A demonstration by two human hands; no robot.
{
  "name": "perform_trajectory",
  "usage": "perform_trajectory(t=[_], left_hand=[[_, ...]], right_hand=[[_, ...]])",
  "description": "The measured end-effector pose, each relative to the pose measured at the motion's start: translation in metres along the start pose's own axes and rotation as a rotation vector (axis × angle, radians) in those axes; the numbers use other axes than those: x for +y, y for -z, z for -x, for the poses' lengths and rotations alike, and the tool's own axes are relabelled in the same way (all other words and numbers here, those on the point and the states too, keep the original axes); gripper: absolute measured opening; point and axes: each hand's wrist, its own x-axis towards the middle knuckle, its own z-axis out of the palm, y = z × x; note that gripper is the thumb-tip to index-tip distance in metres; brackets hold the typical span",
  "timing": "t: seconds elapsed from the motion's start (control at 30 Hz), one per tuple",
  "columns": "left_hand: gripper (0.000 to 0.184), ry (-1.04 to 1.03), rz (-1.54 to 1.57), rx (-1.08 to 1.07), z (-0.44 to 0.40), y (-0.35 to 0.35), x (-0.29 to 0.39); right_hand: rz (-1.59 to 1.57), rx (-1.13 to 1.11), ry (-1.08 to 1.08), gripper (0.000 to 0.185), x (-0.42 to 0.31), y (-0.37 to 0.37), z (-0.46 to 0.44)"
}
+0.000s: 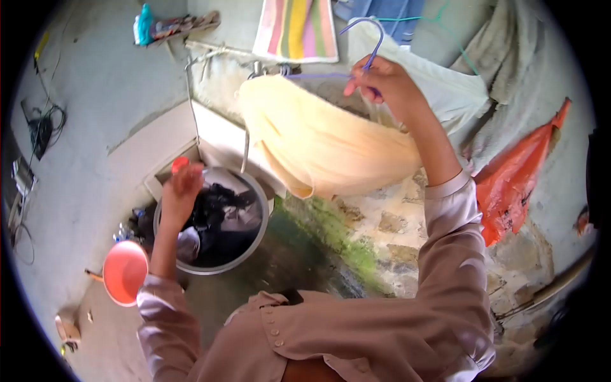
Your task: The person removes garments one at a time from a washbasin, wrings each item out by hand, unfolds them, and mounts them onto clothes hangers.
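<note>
My right hand (380, 83) grips a purple hanger (375, 39) just below its hook, at the upper middle right. A pale yellow garment (318, 140) hangs from the hanger and spreads down and to the left. My left hand (184, 184) is raised over the left rim of a grey basin (259, 232); its fingers are blurred, and whether they hold anything is unclear. Dark and greyish wet clothes (219, 210) lie in the basin. A small red object (180, 164) shows just behind my left hand.
An orange-pink bucket (125, 272) stands left of the basin. Behind hang a striped towel (296, 28), a white cloth (439, 86) and jeans (388, 22). At the right is a red plastic bag (515, 181). Mossy, uneven ground (331, 235) lies below the garment.
</note>
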Motion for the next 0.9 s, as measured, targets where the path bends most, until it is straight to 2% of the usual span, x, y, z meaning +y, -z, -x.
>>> perform_trajectory(t=[0.03, 0.1, 0.17, 0.23, 0.3, 0.4, 0.47, 0.63, 0.73, 0.77, 0.8, 0.83, 0.87, 0.9], left_hand=[[0.022, 0.089, 0.096, -0.039, 0.009, 0.001, -0.005], [0.021, 0.121, 0.042, -0.204, 0.026, 0.003, -0.021], [0.020, 0.209, -0.047, -0.279, 0.046, 0.001, -0.029], [0.021, 0.387, 0.015, -0.351, 0.062, 0.000, -0.029], [0.022, 0.396, 0.159, -0.377, 0.083, -0.002, -0.055], [0.021, 0.525, 0.033, -0.431, 0.106, -0.004, -0.065], [0.020, 0.536, 0.020, -0.462, 0.117, -0.003, -0.075], [0.019, 0.621, 0.040, -0.496, 0.142, 0.004, -0.096], [0.020, 0.734, 0.202, -0.436, 0.159, 0.015, -0.099], [0.020, 0.769, 0.337, -0.416, 0.170, 0.021, -0.126], [0.019, 0.612, 0.234, -0.420, 0.180, 0.024, -0.137], [0.020, 0.627, 0.319, -0.488, 0.193, 0.029, -0.165], [0.023, 0.717, 0.335, -0.475, 0.195, 0.028, -0.157], [0.023, 0.692, 0.406, -0.442, 0.208, 0.031, -0.170]], right_hand=[[-0.001, 0.048, -0.001, 0.014, -0.011, 0.018, -0.004], [0.074, 0.177, -0.040, 0.014, -0.035, 0.050, -0.015], [0.103, 0.289, -0.070, 0.015, -0.056, 0.085, -0.030], [0.112, 0.355, -0.083, 0.015, -0.075, 0.118, -0.040], [0.188, 0.412, -0.115, 0.014, -0.095, 0.151, -0.053], [0.187, 0.489, -0.231, 0.017, -0.114, 0.188, -0.074], [0.175, 0.488, -0.345, 0.022, -0.113, 0.221, -0.092], [0.145, 0.526, -0.442, 0.030, -0.098, 0.226, -0.099], [0.223, 0.464, -0.430, 0.032, -0.084, 0.219, -0.095], [0.259, 0.426, -0.421, 0.033, -0.075, 0.215, -0.093], [0.385, 0.447, -0.359, 0.032, -0.068, 0.213, -0.091], [0.506, 0.446, -0.294, 0.030, -0.060, 0.218, -0.090], [0.703, 0.443, -0.235, 0.030, -0.051, 0.228, -0.095], [1.069, 0.441, -0.144, 0.033, -0.040, 0.249, -0.099]])
